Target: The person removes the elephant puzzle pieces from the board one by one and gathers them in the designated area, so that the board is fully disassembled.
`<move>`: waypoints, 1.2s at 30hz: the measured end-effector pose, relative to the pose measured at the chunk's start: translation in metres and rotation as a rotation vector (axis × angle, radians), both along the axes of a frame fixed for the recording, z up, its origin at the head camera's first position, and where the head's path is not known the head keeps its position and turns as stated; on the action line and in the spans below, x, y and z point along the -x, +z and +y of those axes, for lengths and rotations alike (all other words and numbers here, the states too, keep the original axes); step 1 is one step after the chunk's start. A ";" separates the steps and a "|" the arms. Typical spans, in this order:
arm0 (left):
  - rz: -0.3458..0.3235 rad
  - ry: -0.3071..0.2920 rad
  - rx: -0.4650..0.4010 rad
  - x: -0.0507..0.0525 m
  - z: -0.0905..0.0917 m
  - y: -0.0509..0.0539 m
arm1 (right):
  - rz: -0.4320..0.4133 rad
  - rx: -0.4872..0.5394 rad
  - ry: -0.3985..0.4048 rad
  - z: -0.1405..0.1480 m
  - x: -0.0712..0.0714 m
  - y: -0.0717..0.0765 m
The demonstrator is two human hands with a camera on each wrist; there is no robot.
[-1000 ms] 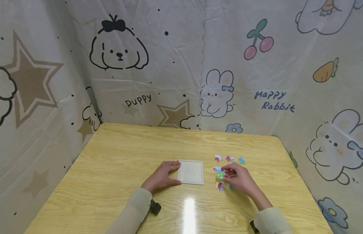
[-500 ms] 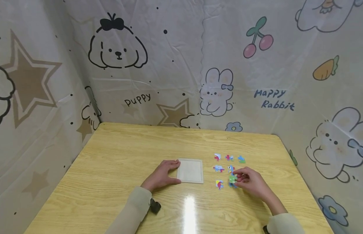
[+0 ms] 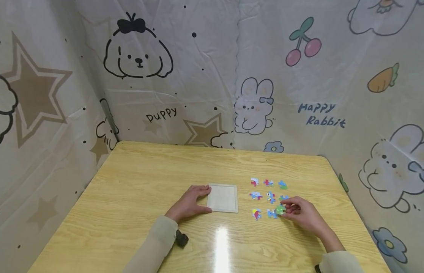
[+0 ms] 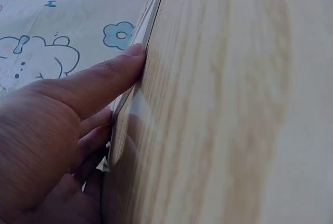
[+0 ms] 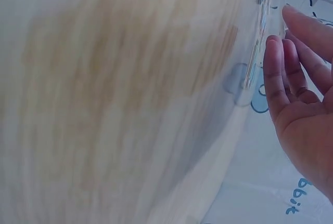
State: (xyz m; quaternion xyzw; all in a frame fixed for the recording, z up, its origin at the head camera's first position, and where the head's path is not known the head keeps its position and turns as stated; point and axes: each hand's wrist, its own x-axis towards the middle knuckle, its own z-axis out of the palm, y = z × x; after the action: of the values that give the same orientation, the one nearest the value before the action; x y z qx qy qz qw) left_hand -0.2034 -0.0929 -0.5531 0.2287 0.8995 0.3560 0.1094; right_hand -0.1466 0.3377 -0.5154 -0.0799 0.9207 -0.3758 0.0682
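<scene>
In the head view my left hand holds the left side of a pale square puzzle tray, thumb at its near corner and fingers at the far one. The left wrist view has the thumb against the tray's edge. To the right, my right hand pinches a green jigsaw piece at the lower right of the loose pieces. It lies close beside a blue-and-white piece. In the right wrist view the fingers show, but the pinched piece cannot be made out.
Several coloured jigsaw pieces lie in rows right of the tray, among them a blue-and-red one and a yellow-and-red one. All rest on a wooden table. Printed cloth hangs behind it and at both sides.
My right hand has carried the green piece rightward, from the left column of pieces across to the right one, uncovering pieces it had hidden. The left hand stays on the tray.
</scene>
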 end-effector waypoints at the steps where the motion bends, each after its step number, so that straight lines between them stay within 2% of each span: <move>1: -0.001 -0.001 0.003 0.000 0.000 0.001 | 0.002 -0.003 0.000 0.001 0.000 0.000; 14: -0.005 -0.009 -0.006 0.000 0.000 0.003 | -0.019 -0.032 -0.001 0.016 -0.001 -0.004; 28: -0.008 -0.014 -0.006 0.000 -0.001 0.004 | -0.009 -0.042 0.050 0.022 -0.002 -0.006; 36: 0.003 -0.018 -0.003 0.001 -0.001 0.003 | -0.034 -0.060 0.063 0.027 -0.002 -0.008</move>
State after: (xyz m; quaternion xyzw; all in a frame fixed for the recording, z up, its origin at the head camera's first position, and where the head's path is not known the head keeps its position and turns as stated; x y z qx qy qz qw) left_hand -0.2040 -0.0936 -0.5497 0.2377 0.8969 0.3560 0.1108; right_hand -0.1450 0.3642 -0.5235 -0.1002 0.9274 -0.3469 0.0981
